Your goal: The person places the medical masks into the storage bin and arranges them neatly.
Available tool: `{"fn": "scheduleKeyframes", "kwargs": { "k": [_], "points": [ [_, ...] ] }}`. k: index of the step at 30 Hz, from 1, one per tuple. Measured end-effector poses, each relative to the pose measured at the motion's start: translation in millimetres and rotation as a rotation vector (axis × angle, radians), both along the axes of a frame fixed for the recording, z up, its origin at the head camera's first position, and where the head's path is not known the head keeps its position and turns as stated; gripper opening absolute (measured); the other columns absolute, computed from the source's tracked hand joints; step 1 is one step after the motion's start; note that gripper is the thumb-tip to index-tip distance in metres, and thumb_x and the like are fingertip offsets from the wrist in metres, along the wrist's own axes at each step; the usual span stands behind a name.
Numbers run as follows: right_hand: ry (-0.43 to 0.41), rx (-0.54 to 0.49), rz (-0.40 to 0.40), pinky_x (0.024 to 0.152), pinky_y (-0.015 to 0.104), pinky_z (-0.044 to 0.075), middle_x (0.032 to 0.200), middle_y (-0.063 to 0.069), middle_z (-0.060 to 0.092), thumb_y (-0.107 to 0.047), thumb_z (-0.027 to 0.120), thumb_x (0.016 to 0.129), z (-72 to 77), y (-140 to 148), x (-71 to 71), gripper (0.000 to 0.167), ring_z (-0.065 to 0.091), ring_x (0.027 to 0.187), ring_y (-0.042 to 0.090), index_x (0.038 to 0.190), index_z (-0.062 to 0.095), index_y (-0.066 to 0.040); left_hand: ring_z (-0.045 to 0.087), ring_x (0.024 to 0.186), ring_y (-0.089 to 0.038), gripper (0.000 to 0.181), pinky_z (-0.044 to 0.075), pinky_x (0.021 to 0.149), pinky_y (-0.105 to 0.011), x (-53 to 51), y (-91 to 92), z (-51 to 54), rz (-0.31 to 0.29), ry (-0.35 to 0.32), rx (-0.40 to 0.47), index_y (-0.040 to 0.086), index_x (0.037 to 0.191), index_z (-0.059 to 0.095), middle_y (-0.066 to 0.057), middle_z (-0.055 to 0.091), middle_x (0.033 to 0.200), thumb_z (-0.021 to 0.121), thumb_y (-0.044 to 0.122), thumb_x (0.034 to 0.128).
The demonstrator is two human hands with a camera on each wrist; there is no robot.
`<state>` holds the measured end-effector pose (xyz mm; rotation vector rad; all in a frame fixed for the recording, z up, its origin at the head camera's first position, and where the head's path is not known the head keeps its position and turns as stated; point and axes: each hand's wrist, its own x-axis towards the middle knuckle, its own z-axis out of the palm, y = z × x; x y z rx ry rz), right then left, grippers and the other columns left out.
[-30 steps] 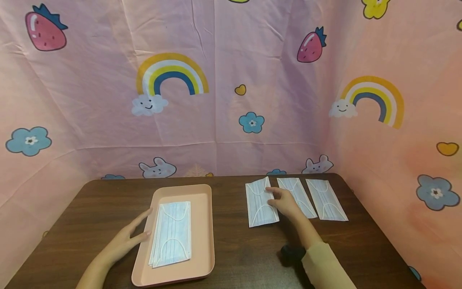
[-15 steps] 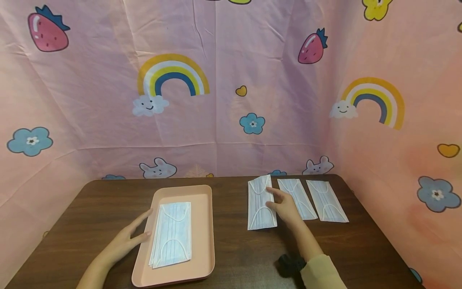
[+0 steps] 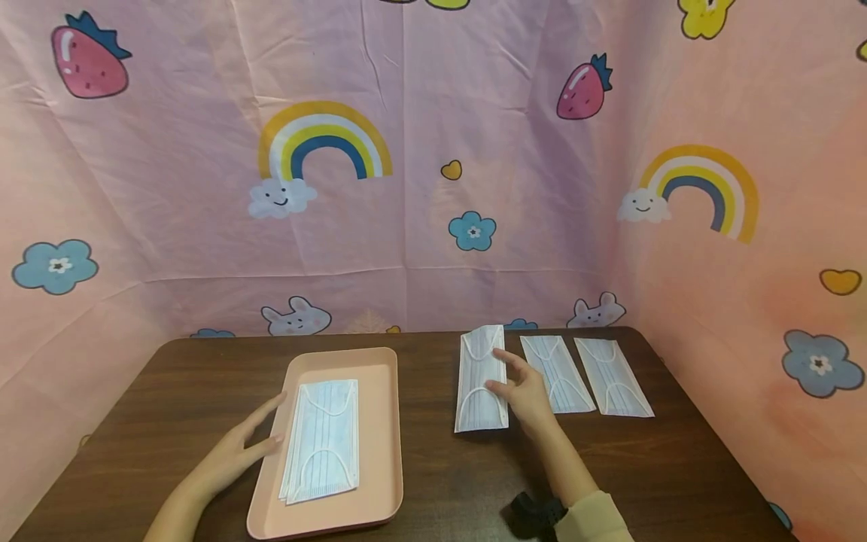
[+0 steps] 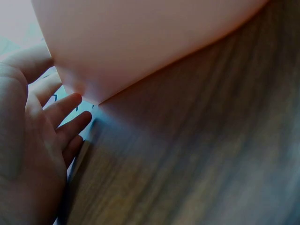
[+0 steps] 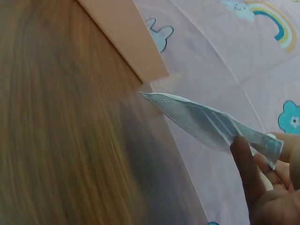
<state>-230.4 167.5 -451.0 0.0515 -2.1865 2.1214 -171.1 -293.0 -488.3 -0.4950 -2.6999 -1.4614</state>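
A pleated face mask [image 3: 481, 380] of thin, pale blue-white fabric is pinched along one long edge by the right hand [image 3: 528, 391], its fingers [image 5: 247, 168] clamped on the sheet; it is held above the desk [image 3: 447, 482], near the middle of the far edge. In the right wrist view the mask is seen almost edge-on, bowed into a shallow curve, with a stitched border and fine pleats. Two further masks, flat and rectangular, with white ear loops arched across them, are laid side by side towards the far right corner: the nearer to the hand [image 3: 557, 374] and the outer one [image 3: 612, 376]. On the left half of the desk, a smooth peach-coloured tray [image 3: 381, 452], rectangular with rounded corners and a low raised wall, is set lengthwise from near the far edge towards the near edge. A slightly fanned stack of masks [image 3: 323, 440] is contained within it. The tray's left rim is touched by the left hand [image 3: 226, 455], its fingers spread apart. Dark brown wood grain is shown across the desk surface.
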Motion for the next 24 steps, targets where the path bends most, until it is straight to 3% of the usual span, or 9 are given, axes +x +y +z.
{"fn": "scheduleKeyframes", "kwargs": {
  "k": [12,24],
  "points": [
    [-0.01,-0.114,-0.005,0.061,0.036,0.058,0.118,0.022,0.058,0.008,0.069,0.082,8.2,-31,12.9,0.056,0.069,0.079,0.026,0.134,0.053,-0.005,0.021,0.134,-0.042,0.065,0.019,0.097,-0.073,-1.7,-2.2,-1.3,0.0,0.005,0.0,0.017,0.15,0.033,-0.021,0.029,0.151,0.062,0.017,0.0921],
    [0.011,-0.214,0.077,0.066,0.037,0.058,0.128,0.02,0.051,0.009,0.068,0.082,19.2,-66,25.5,0.056,0.067,0.086,0.026,0.134,0.05,-0.002,0.02,0.131,-0.053,0.066,0.019,0.093,-0.076,-2.7,-2.0,-2.0,0.005,-0.009,-0.014,0.014,0.15,0.033,-0.025,0.029,0.15,0.063,0.019,0.0912]
  ]
}}
